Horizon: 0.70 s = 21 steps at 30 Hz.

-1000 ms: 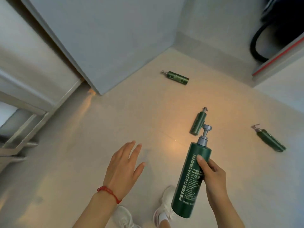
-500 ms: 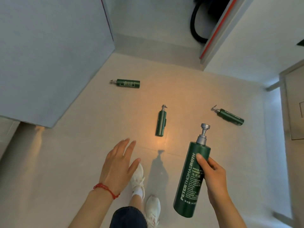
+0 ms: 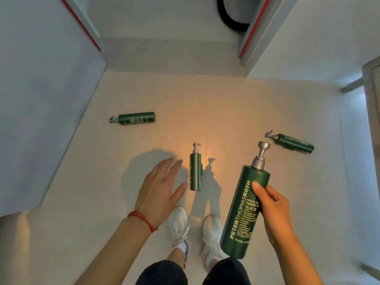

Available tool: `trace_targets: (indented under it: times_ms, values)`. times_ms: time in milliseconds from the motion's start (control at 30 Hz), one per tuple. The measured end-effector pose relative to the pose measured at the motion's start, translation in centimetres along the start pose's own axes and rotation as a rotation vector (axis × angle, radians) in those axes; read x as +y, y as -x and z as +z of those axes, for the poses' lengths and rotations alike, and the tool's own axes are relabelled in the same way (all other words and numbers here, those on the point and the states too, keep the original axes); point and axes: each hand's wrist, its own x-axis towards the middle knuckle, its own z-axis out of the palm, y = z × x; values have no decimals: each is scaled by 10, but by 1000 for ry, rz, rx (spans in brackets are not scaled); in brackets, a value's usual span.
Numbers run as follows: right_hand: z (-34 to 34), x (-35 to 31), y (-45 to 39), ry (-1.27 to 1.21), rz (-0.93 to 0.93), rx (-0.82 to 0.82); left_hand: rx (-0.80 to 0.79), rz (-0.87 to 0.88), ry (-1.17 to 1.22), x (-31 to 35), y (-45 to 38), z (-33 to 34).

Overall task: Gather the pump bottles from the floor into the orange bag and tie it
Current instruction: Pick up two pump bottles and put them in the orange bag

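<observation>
My right hand (image 3: pixel 273 210) grips a tall green pump bottle (image 3: pixel 243 210) with a grey pump, held upright in front of me. Three more green pump bottles lie on the pale floor: one (image 3: pixel 195 171) just ahead of my feet, one (image 3: pixel 136 118) farther off to the left, one (image 3: pixel 294 143) to the right. My left hand (image 3: pixel 161 191) hovers with fingers spread, just left of the nearest lying bottle and not touching it. No orange bag is in view.
Grey cabinet panels with red edging stand at left (image 3: pixel 41 99) and upper right (image 3: pixel 287 38). A black hose (image 3: pixel 228 21) curls at the back. A grey frame (image 3: pixel 372 120) borders the right side. My white shoes (image 3: pixel 194 229) are below.
The view has swung so the lying bottles now sit ahead of me. My left hand has come close beside the nearest floor bottle. The right hand still holds its bottle.
</observation>
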Motion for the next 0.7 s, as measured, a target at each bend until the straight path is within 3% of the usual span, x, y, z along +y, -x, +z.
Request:
trace_targets:
  times_ms: [300,600,700]
  values:
    - [14,27,-148,38,52,2,-202,-89,-10,-58,-132,102]
    - [31,114,-309,125,44,-145,-243,-575,413,-141,-245,287]
    - [33,147,-343,151,62,-169,-251,-651,446,-160,-262,338]
